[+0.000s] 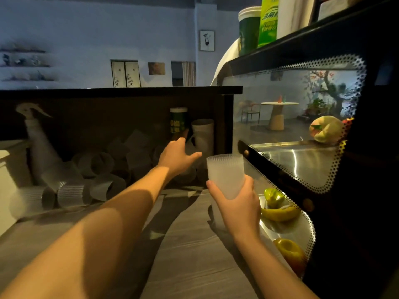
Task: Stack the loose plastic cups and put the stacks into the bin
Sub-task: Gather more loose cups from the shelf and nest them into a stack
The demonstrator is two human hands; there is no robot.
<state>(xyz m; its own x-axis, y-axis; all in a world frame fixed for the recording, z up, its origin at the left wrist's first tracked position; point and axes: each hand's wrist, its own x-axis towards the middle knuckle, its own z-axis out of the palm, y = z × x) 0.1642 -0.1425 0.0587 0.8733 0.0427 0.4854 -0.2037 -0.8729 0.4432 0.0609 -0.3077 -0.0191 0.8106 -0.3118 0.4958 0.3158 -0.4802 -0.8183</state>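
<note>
Right now the right hand [236, 203] grips a cup stack [225, 175] upright, mouth up, low and near the body. Left hand [177, 155] is empty, fingers spread, stretched forward and left toward the loose cups [95, 180] under the counter [121, 91]. Those lie mostly on their sides, axes horizontal, well apart from the stack. Left hand is the nearer one. No bin clearly visible.
</note>
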